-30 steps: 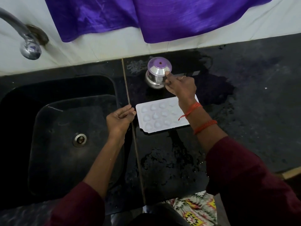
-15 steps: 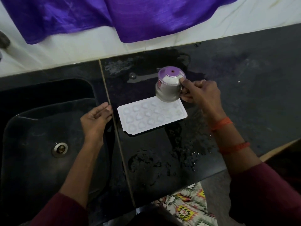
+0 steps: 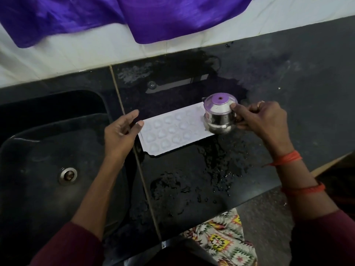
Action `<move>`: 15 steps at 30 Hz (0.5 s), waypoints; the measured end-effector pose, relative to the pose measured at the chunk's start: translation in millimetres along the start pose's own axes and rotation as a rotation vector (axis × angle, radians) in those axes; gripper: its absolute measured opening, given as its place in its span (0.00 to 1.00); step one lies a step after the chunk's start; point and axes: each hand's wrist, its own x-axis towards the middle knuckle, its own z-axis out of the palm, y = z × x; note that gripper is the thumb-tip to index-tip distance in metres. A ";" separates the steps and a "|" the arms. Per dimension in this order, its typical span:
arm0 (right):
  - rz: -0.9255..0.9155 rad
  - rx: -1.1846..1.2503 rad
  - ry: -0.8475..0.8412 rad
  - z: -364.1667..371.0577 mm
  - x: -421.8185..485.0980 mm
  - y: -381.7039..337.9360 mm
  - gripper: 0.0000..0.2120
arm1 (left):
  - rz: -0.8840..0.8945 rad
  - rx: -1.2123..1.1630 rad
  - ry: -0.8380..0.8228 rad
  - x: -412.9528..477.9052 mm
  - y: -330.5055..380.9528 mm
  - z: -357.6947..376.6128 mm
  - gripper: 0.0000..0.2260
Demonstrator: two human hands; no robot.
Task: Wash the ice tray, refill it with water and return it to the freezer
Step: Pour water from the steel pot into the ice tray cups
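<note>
Hovering over the pour: my right hand (image 3: 263,120) has its fingers curled round the handle of the steel cup (image 3: 219,120), held above the right end of the white ice tray (image 3: 169,131). The tray lies flat on the wet table (image 3: 192,179) mid-frame, just right of the sink (image 3: 38,150). My left hand (image 3: 119,131) is open, thumb at the tray's left edge; I can't confirm contact. The risk, as I judge it: tip too fast and water floods the shallow cells, or the light tray skates on that wet surface. Hard to read: the cup's purple top, lid or reflection, so its water level is hidden; also whether any cells hold water. No freezer in frame.
</note>
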 end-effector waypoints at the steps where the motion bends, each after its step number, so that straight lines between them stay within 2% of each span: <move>1: -0.010 -0.022 -0.001 -0.7 -0.7 -0.2 0.17 | 0.024 0.041 -0.042 -0.1 -0.4 0.3 0.18; 8: 0.003 -0.084 -0.005 -4.2 1.5 -1.8 0.17 | 0.113 0.390 -0.288 -7.7 0.4 2.3 0.47; 15: -0.007 -0.190 0.039 -5.5 4.7 -8.8 0.18 | 0.199 0.723 -0.389 -5.5 4.3 5.2 0.59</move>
